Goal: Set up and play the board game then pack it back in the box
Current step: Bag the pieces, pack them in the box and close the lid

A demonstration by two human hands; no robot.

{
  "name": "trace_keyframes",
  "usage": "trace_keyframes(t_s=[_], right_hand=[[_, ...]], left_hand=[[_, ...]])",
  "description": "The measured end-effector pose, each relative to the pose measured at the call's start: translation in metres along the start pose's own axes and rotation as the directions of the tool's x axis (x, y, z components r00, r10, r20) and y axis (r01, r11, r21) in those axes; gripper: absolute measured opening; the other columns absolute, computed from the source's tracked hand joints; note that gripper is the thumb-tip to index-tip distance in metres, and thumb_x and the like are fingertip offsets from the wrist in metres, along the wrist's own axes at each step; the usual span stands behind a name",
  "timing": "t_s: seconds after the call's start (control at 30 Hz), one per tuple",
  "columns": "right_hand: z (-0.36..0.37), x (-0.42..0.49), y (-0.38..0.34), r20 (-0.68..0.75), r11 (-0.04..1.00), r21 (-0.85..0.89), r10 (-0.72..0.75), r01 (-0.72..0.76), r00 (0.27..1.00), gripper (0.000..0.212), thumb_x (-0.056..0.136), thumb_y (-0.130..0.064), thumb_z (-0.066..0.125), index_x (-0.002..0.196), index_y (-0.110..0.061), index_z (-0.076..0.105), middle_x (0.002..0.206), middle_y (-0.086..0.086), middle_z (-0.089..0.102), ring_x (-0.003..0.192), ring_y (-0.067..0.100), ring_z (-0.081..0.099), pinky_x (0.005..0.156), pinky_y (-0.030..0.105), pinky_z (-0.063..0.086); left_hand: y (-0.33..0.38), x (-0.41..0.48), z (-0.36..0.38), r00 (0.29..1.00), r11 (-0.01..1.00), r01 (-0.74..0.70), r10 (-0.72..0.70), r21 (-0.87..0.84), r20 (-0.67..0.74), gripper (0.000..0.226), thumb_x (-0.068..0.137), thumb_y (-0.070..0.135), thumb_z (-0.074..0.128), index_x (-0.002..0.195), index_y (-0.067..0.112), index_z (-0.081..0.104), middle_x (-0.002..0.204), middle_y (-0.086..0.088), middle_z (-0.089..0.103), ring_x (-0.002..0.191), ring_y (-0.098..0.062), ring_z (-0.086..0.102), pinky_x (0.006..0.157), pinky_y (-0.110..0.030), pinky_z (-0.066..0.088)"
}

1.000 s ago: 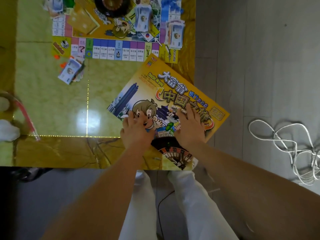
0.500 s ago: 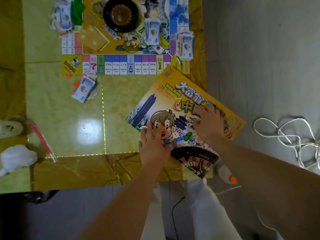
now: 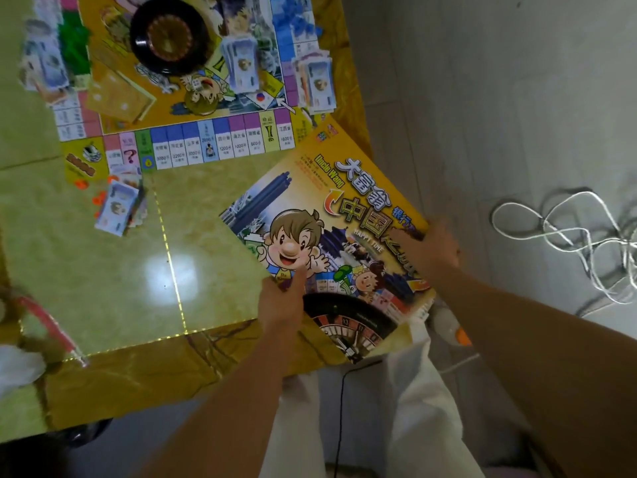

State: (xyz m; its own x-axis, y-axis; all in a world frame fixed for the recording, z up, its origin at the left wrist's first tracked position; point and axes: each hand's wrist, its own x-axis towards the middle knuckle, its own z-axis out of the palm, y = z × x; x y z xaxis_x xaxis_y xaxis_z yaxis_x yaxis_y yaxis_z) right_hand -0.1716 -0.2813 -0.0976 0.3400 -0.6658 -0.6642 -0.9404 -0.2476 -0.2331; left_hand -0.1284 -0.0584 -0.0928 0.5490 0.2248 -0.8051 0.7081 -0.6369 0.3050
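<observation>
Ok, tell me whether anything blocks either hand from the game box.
Nothing visible does. The left hand grips the game box at its near-left edge, thumb on top; the right hand, blurred, is on its right edge.

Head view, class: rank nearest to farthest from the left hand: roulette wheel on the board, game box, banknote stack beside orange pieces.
1. game box, gripped by left hand
2. banknote stack, left on table
3. roulette wheel, far on board

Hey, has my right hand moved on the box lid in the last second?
Yes. The right hand went right, from the middle of the box lid to its right edge, now out past the table's right side.
</observation>
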Motion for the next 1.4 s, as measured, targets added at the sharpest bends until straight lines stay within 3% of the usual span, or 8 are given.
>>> trace_keyframes(t_s=[0.07,0.17,0.27,0.53,0.73,1.0,1.23,1.4], right_hand=[[-0.011,0.011,0.010,0.178,1.000,0.019,-0.005,0.002,0.984,0.055,0.064,-0.077,0.062,0.097,-0.035,0.048,0.098,-0.001,0.064,0.096,0.024,0.062,0.092,0.047,0.047],[-0.036,0.024,0.034,0.542,0.973,0.229,-0.100,-0.032,0.835,0.026,0.082,-0.036,0.074,0.101,-0.024,0.061,0.102,0.006,0.072,0.083,0.019,0.069,0.082,0.038,0.056],[-0.053,0.032,0.076,0.656,0.959,0.277,-0.149,-0.052,0.740,0.044,0.076,-0.022,0.078,0.117,-0.013,0.063,0.110,0.011,0.071,0.092,0.023,0.072,0.083,0.041,0.058],[-0.128,0.074,0.140,0.492,0.830,0.527,-0.125,-0.181,0.862,0.037,0.074,-0.038,0.074,0.104,-0.021,0.064,0.089,0.005,0.076,0.074,0.023,0.074,0.057,0.030,0.058],[-0.161,0.106,0.166,0.433,0.721,0.643,-0.064,-0.258,0.899,0.054,0.068,-0.047,0.072,0.112,-0.017,0.062,0.099,0.011,0.074,0.082,0.027,0.073,0.068,0.038,0.061],[-0.135,0.153,0.220,0.494,0.645,0.647,0.052,-0.407,0.868,0.066,0.072,-0.064,0.059,0.117,-0.015,0.060,0.106,0.012,0.071,0.098,0.027,0.066,0.084,0.040,0.052],[-0.069,0.216,0.243,0.424,0.608,0.700,0.067,-0.374,0.903,0.036,0.092,-0.046,0.053,0.100,-0.012,0.062,0.088,0.005,0.068,0.078,0.015,0.063,0.064,0.025,0.046],[-0.009,0.261,0.253,0.365,0.597,0.735,0.053,-0.323,0.930,0.025,0.094,-0.039,0.053,0.093,-0.016,0.063,0.085,0.004,0.069,0.075,0.014,0.066,0.065,0.025,0.048]], left_hand=[[0.003,0.002,0.009,0.998,0.995,0.042,-0.045,-0.092,-0.037,0.050,0.084,0.050,0.065,0.104,0.008,0.047,0.112,-0.013,0.059,0.092,-0.026,0.056,0.072,-0.034,0.045],[0.009,-0.001,0.031,0.988,0.992,0.097,-0.105,-0.079,-0.113,0.066,0.080,0.051,0.070,0.119,0.003,0.046,0.121,-0.018,0.053,0.106,-0.035,0.056,0.089,-0.044,0.049],[0.019,-0.010,0.056,0.986,0.990,0.117,-0.125,-0.078,-0.113,0.072,0.077,0.050,0.072,0.124,0.004,0.044,0.122,-0.020,0.051,0.106,-0.038,0.055,0.091,-0.048,0.051],[0.075,-0.054,0.123,0.988,0.947,-0.129,0.150,-0.295,0.047,0.050,0.082,0.046,0.069,0.121,0.022,0.050,0.109,-0.007,0.064,0.095,-0.024,0.064,0.087,-0.044,0.054],[0.124,-0.073,0.176,0.966,0.978,0.088,-0.036,-0.192,0.258,0.074,0.064,0.067,0.073,0.122,0.025,0.052,0.110,-0.004,0.065,0.103,-0.028,0.061,0.094,-0.053,0.048],[0.139,-0.041,0.241,0.983,0.996,0.011,0.006,-0.093,0.182,0.068,0.071,0.055,0.074,0.119,0.011,0.054,0.111,-0.007,0.064,0.100,-0.024,0.061,0.090,-0.043,0.051],[0.125,0.047,0.303,0.981,0.998,-0.061,0.065,-0.030,0.181,0.037,0.091,0.043,0.056,0.112,0.014,0.052,0.110,-0.009,0.061,0.091,-0.018,0.058,0.072,-0.032,0.044],[0.110,0.112,0.347,0.997,0.985,-0.038,0.027,0.166,0.070,0.047,0.098,0.036,0.043,0.136,0.008,0.046,0.131,-0.018,0.051,0.115,-0.032,0.054,0.086,-0.040,0.047]])
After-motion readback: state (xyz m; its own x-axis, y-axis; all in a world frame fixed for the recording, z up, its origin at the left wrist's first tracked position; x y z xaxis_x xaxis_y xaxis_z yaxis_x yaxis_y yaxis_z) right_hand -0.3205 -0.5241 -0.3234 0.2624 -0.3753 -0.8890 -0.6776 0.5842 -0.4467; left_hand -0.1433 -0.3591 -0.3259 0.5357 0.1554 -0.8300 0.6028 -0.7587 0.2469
